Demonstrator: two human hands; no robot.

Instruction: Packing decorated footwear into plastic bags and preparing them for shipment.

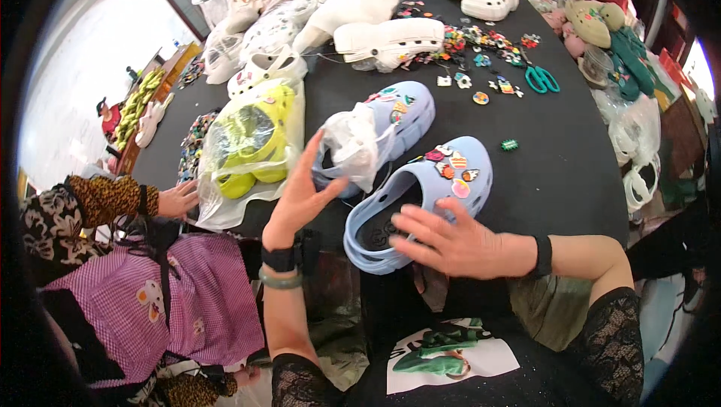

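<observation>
Two light-blue clogs [420,204] on black tabletop [556,159] | right hand [458,245] flat on near clog, fingers released | left hand [300,193] spread, touching plastic bag [349,144] | steady heel, avoid charms [449,169]

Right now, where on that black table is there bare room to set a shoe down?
Bare table lies right of the near blue clog, below the scissors. A smaller patch sits between the green-shoe bag and the far clog. The far side with the charms is crowded.

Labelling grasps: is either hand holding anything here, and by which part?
No closed grasp. Right hand lies flat, fingers spread, on the heel end of the near blue clog. Left hand is open, fingertips at the plastic bag.
</observation>
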